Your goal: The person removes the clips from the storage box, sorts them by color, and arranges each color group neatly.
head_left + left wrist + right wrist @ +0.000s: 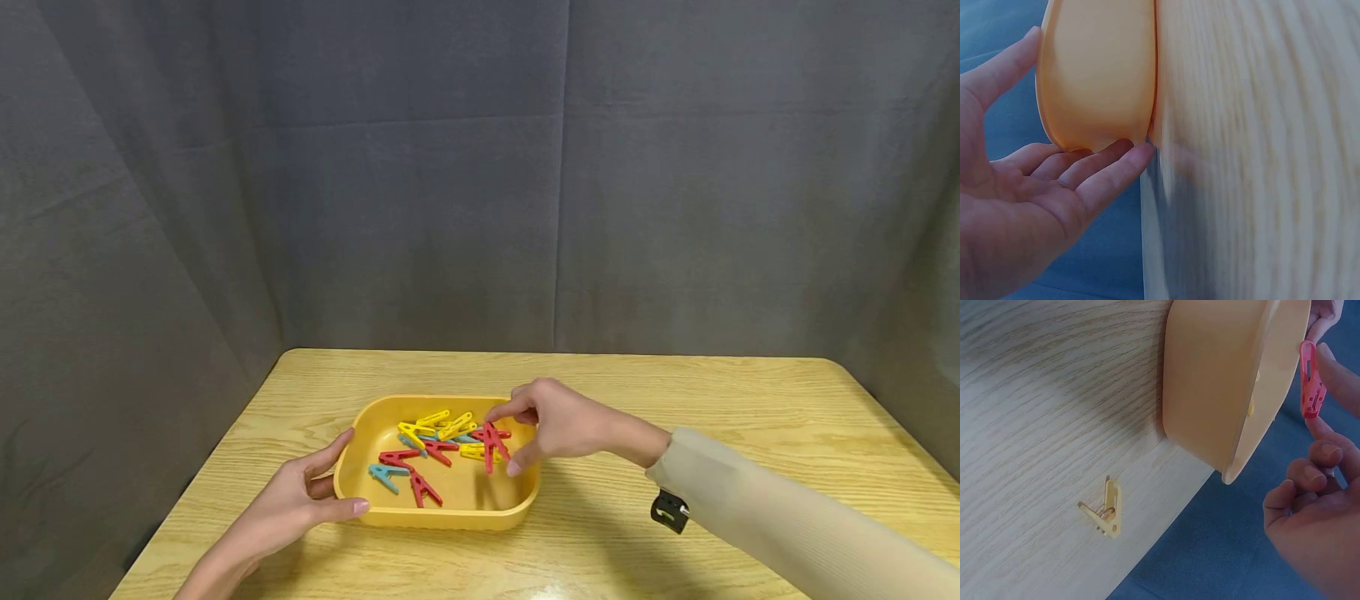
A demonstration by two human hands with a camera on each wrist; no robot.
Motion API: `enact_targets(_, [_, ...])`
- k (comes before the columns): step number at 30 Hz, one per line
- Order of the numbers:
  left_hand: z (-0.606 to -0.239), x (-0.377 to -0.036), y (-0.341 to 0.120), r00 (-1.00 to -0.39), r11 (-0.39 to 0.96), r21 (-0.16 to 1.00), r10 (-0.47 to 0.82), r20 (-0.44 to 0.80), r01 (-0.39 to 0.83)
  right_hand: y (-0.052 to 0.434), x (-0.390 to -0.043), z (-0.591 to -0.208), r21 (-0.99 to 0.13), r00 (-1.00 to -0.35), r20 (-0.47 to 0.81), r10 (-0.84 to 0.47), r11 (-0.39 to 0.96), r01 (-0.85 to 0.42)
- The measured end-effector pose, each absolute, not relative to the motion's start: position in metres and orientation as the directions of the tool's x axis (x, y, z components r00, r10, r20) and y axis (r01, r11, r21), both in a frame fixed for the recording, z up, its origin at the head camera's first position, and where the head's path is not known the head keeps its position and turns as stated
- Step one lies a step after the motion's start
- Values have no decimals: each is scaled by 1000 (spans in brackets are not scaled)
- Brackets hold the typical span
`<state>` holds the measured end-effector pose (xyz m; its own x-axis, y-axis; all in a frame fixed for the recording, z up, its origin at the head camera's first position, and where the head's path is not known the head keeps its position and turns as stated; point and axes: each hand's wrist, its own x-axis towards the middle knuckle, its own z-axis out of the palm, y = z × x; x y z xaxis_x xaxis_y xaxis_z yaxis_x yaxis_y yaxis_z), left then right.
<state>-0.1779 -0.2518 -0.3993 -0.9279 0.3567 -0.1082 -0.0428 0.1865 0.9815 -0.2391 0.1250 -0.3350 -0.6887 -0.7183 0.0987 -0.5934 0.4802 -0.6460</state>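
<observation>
A shallow yellow plastic basin [431, 518] stands on the table with several red, yellow and blue clothespins inside. At its left end my left hand [288, 504] holds it, thumb at the near corner and fingers along the side wall; the left wrist view shows those fingertips against the basin's end. Over the right part of the basin, my right hand [558, 421] pinches a red clothespin [1312, 387] between thumb and index finger, the other fingers curled. Below it lie a yellow clothespin [471, 451] and a blue clothespin [387, 476] farther left.
A single yellow clothespin [1114, 509] lies on the table outside the basin, in the right wrist view. The wood-grain table [712, 400] has rounded far corners. Dark grey cloth [420, 208] hangs behind it and at both sides.
</observation>
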Motion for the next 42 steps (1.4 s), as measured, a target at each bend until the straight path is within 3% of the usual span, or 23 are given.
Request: enact_targets(42, [-400,-179,-252,-926,183,982,361,-108,-43,209,-208,-342,-759,-763,175,-622,408,-507])
